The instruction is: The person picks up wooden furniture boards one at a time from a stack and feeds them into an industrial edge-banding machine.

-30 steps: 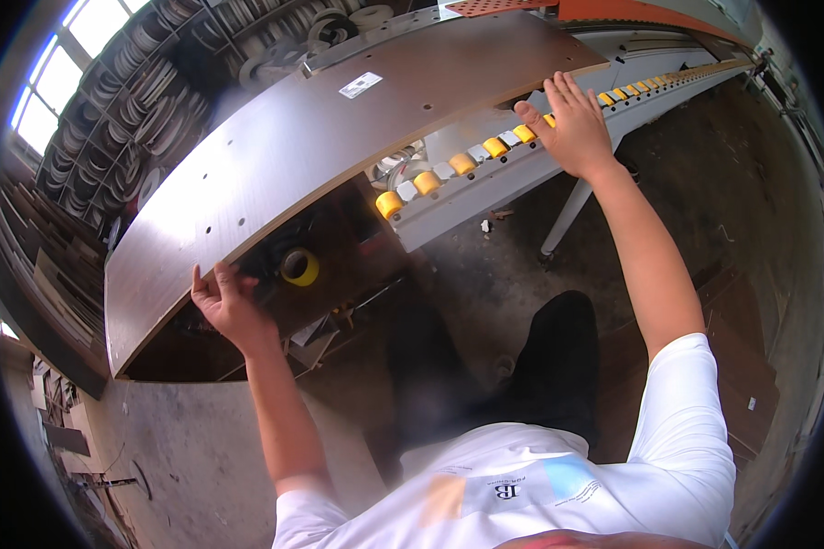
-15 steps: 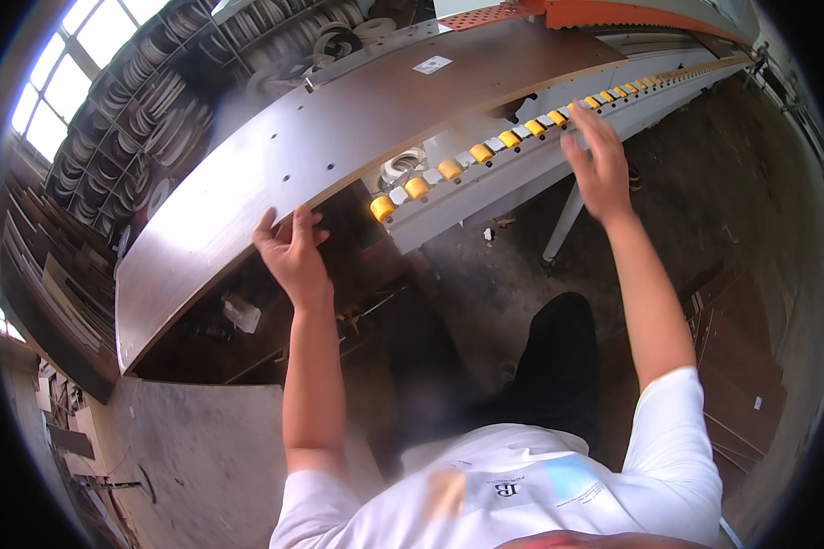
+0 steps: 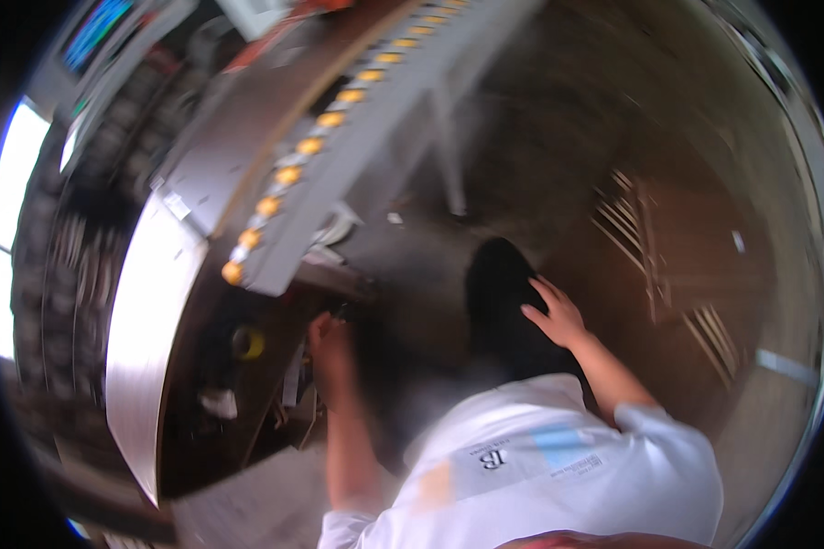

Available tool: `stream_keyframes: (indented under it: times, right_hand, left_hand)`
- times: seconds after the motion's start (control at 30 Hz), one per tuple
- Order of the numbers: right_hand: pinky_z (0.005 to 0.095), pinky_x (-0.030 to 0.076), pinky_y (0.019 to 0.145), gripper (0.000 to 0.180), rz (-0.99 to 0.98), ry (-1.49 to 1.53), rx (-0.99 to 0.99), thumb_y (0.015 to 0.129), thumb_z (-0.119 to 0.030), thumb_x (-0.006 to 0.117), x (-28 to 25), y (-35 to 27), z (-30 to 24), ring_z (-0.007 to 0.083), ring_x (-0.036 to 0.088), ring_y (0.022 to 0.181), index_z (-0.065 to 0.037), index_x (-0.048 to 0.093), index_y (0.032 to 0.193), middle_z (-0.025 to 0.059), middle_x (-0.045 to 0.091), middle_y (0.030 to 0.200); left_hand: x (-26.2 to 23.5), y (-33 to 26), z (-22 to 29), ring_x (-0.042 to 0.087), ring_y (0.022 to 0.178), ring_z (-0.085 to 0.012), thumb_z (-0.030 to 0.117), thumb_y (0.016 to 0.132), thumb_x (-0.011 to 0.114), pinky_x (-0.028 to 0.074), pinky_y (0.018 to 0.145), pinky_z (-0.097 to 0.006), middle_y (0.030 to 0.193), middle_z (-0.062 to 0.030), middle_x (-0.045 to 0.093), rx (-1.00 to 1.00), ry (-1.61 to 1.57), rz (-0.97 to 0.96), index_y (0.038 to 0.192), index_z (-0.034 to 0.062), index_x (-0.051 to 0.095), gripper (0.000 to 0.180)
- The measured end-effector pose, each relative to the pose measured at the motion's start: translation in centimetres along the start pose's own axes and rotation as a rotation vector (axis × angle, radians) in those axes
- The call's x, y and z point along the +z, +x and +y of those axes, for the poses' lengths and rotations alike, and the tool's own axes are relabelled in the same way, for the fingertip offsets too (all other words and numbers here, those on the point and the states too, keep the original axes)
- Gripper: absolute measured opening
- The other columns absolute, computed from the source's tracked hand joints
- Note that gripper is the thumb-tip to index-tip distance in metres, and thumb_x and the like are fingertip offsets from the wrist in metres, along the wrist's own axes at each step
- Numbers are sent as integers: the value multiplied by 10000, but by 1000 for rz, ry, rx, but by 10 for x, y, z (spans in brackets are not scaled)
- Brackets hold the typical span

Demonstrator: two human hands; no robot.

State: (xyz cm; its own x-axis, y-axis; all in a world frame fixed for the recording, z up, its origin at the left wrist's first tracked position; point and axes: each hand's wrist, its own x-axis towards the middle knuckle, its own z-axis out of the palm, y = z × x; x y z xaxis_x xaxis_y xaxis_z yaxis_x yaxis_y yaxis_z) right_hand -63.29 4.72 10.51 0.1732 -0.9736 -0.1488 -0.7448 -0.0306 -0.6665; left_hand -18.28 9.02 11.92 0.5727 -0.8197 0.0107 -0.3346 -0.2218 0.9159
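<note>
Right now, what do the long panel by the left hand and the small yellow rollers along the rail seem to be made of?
The long panel looks like a laminated or coated wood board: brown, flat, with a smooth face that throws a broad white glare. The yellow rollers look like plastic or rubber, evenly coloured and matt; blur leaves that open. The rail carrying them looks like grey painted metal.

A roller rail lies right of the long panel.
</note>
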Motion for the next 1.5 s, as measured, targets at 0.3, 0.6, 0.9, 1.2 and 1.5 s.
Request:
stream_keyframes:
  times: [0.3, 0.6, 0.9, 1.2, 1.5]
  right_hand:
    - [325, 562, 836, 388, 382, 342, 313, 931, -416, 704, -27, -7, 73, 222, 746, 962, -107, 741, 1162, 99, 765, 1100]
    - [326, 502, 805, 651, 885, 1358, 720, 981, -533, 613, -96, -21, 153, 152, 662, 999, -66, 499, 1420, 84, 685, 1299]
    - [290, 532, 781, 400, 1125, 1558, 724, 1004, -417, 656, -117, -2, 196, 134, 702, 996, -158, 569, 1296, 19, 703, 1173]
    - [282, 518, 775, 330, 819, 1551, 668, 986, -418, 680, -66, -34, 155, 104, 643, 854, -155, 598, 1169, 27, 746, 1118]
    - [376, 512, 943, 514, 737, 1859, 552, 941, -436, 725, -40, -60, 127, 217, 640, 1107, -96, 576, 1297, 95, 671, 1204]
  left_hand:
    - [59, -33, -75, 689, 851, -294, 207, 968, 610, 567, 769, -425, 967, -134, 704, 818, 860, -563, 1069, 89, 706, 183]
    - [59, -25, -87, 677, 820, -259, 214, 984, 577, 565, 726, -414, 922, -107, 681, 962, 1033, -557, 1017, 103, 692, 163]
    - [64, -33, -60, 684, 849, -246, 231, 1030, 523, 572, 741, -404, 969, -106, 695, 1043, 1002, -549, 1074, 103, 688, 213]
    - [97, -30, -73, 654, 1109, -244, 153, 1017, 560, 524, 954, -366, 1221, -148, 665, 1118, 1050, -668, 1291, 42, 615, 301]
    - [180, -107, 72, 696, 903, -132, 100, 997, 656, 547, 812, -267, 1010, -84, 750, 206, 72, -1034, 1200, 16, 687, 222]
